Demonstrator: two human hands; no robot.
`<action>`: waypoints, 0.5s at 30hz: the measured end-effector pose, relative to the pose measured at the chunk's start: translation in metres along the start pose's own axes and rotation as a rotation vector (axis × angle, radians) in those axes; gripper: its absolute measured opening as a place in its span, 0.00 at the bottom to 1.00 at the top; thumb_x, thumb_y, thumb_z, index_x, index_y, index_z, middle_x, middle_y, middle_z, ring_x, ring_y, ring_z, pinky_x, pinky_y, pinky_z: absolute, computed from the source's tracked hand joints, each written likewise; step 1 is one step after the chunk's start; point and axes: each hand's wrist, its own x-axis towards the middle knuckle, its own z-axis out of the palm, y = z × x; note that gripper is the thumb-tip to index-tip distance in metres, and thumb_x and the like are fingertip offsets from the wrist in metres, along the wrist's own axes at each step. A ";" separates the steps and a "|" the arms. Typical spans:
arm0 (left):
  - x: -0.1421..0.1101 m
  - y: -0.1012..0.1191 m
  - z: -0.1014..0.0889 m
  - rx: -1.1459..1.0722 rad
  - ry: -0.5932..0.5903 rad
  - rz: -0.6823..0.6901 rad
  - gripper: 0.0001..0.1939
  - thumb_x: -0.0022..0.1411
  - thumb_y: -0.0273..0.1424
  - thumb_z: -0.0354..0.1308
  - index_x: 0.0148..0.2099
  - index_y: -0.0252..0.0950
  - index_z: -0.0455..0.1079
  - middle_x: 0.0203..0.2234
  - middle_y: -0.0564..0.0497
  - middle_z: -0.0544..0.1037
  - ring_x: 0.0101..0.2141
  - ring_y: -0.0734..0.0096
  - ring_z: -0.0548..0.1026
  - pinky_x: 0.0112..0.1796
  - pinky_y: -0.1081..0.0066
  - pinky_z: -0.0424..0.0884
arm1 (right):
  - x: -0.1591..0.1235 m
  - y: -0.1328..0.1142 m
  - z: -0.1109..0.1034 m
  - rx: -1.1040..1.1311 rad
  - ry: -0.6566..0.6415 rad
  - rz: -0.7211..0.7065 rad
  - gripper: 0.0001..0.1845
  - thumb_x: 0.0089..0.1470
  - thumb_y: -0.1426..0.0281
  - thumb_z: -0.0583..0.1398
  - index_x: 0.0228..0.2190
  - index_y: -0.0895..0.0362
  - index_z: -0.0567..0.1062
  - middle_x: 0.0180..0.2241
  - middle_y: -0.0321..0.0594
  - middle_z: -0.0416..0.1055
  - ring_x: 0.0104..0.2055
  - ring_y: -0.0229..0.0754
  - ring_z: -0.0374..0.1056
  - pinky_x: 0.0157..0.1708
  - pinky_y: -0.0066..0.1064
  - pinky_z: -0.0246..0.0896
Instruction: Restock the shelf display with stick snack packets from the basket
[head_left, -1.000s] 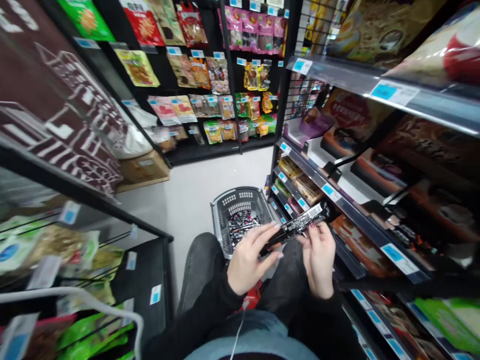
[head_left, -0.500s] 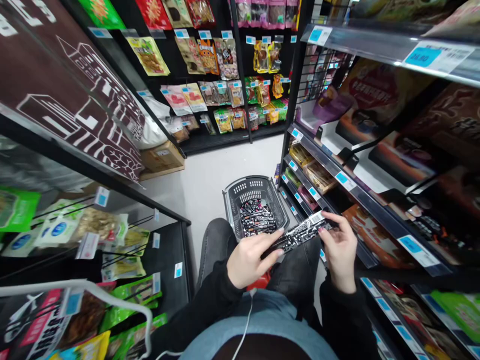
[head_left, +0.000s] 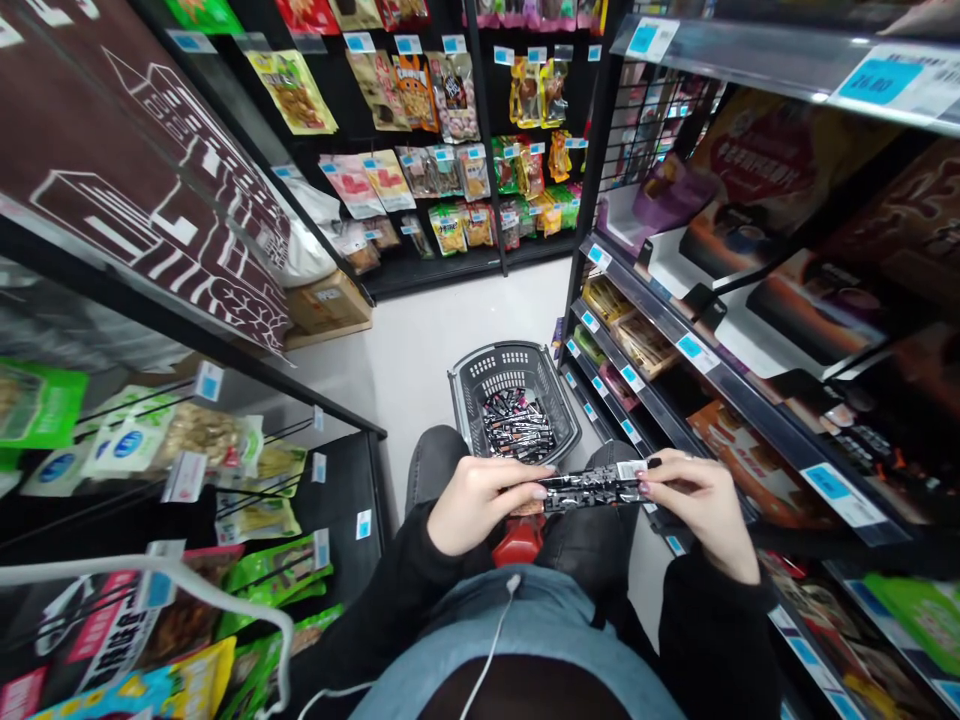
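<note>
Now, left hand [head_left: 476,500]: grasping the left end of the black packet [head_left: 589,492] between thumb and fingers, back of the hand upward.
Right hand [head_left: 701,500]: pinching the packet's other end with thumb and fingertips, beside its pale label [head_left: 630,469].
Black packet: held nearly level above the lap, just outside the near rim of the basket [head_left: 561,390]; whether it is one wrapper or two together, I cannot tell.
Basket: on the floor [head_left: 416,330], with slim dark packets [head_left: 517,425] heaped inside, clear of its far corners.
Grip: best light and matched at both ends, since the film looks slippery and a hard squeeze could crease it.
Wrists: best level with each other, so neither end dips or twists.
Label side: fingertips off it leave the print readable.
Shelf edge [head_left: 757,412]: near the right hand, so small, inward movements seem safer.
</note>
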 end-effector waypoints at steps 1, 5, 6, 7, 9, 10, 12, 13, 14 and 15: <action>-0.001 -0.001 0.000 -0.071 -0.011 -0.078 0.11 0.57 0.33 0.57 0.39 0.34 0.76 0.28 0.48 0.80 0.26 0.74 0.75 0.29 0.77 0.70 | 0.001 -0.002 -0.002 0.000 -0.037 0.009 0.04 0.42 0.68 0.65 0.22 0.56 0.78 0.25 0.40 0.72 0.27 0.39 0.68 0.26 0.29 0.62; -0.003 -0.008 0.002 -0.325 -0.065 -0.349 0.14 0.52 0.34 0.60 0.39 0.30 0.76 0.23 0.48 0.79 0.22 0.74 0.73 0.26 0.75 0.70 | 0.002 -0.006 0.001 0.036 -0.124 0.068 0.08 0.47 0.66 0.62 0.21 0.57 0.75 0.22 0.37 0.70 0.24 0.36 0.65 0.23 0.27 0.59; -0.004 -0.009 0.002 -0.369 -0.076 -0.391 0.15 0.51 0.34 0.61 0.40 0.29 0.75 0.22 0.49 0.78 0.21 0.74 0.73 0.25 0.75 0.69 | 0.002 -0.005 0.003 0.055 -0.107 0.089 0.07 0.47 0.66 0.62 0.23 0.57 0.75 0.23 0.37 0.69 0.24 0.36 0.65 0.23 0.26 0.59; -0.004 -0.011 0.001 -0.400 -0.084 -0.423 0.16 0.50 0.33 0.61 0.40 0.29 0.75 0.21 0.50 0.77 0.21 0.74 0.72 0.25 0.75 0.69 | 0.001 -0.004 0.006 0.080 -0.074 0.109 0.06 0.47 0.66 0.62 0.27 0.56 0.74 0.23 0.36 0.69 0.25 0.36 0.65 0.23 0.26 0.59; -0.003 -0.013 -0.001 -0.436 -0.132 -0.462 0.16 0.50 0.33 0.61 0.41 0.29 0.73 0.20 0.51 0.76 0.21 0.75 0.71 0.26 0.74 0.69 | 0.000 -0.002 0.012 0.139 0.005 0.135 0.12 0.46 0.66 0.62 0.36 0.54 0.71 0.25 0.35 0.69 0.25 0.36 0.65 0.25 0.26 0.61; -0.002 -0.013 -0.002 -0.447 -0.190 -0.469 0.17 0.51 0.32 0.60 0.43 0.29 0.72 0.20 0.51 0.76 0.21 0.75 0.71 0.27 0.74 0.68 | -0.001 -0.001 0.016 0.164 0.035 0.141 0.16 0.46 0.66 0.63 0.39 0.54 0.69 0.25 0.34 0.69 0.26 0.36 0.66 0.25 0.26 0.62; 0.000 -0.012 -0.004 -0.427 -0.344 -0.439 0.18 0.52 0.32 0.58 0.46 0.30 0.70 0.22 0.51 0.76 0.22 0.75 0.71 0.28 0.74 0.68 | -0.001 0.000 0.021 0.182 0.036 0.151 0.16 0.47 0.66 0.62 0.39 0.53 0.67 0.26 0.34 0.69 0.26 0.36 0.66 0.26 0.26 0.62; 0.002 -0.011 -0.005 -0.386 -0.416 -0.397 0.19 0.53 0.32 0.58 0.47 0.31 0.70 0.24 0.51 0.76 0.23 0.75 0.71 0.29 0.74 0.67 | -0.001 -0.001 0.023 0.177 0.006 0.158 0.15 0.47 0.66 0.62 0.38 0.54 0.68 0.26 0.35 0.69 0.27 0.36 0.66 0.26 0.26 0.62; 0.004 -0.010 -0.005 -0.330 -0.469 -0.341 0.18 0.52 0.32 0.58 0.46 0.32 0.71 0.26 0.50 0.76 0.25 0.74 0.71 0.30 0.74 0.66 | 0.000 -0.002 0.025 0.168 -0.036 0.164 0.14 0.48 0.66 0.62 0.38 0.54 0.68 0.27 0.35 0.70 0.27 0.36 0.67 0.27 0.26 0.63; 0.006 -0.009 -0.003 -0.272 -0.501 -0.284 0.17 0.52 0.32 0.58 0.44 0.32 0.72 0.28 0.50 0.75 0.27 0.74 0.70 0.31 0.75 0.66 | 0.001 -0.004 0.026 0.160 -0.088 0.171 0.13 0.48 0.66 0.61 0.38 0.54 0.68 0.28 0.36 0.70 0.28 0.36 0.67 0.29 0.26 0.63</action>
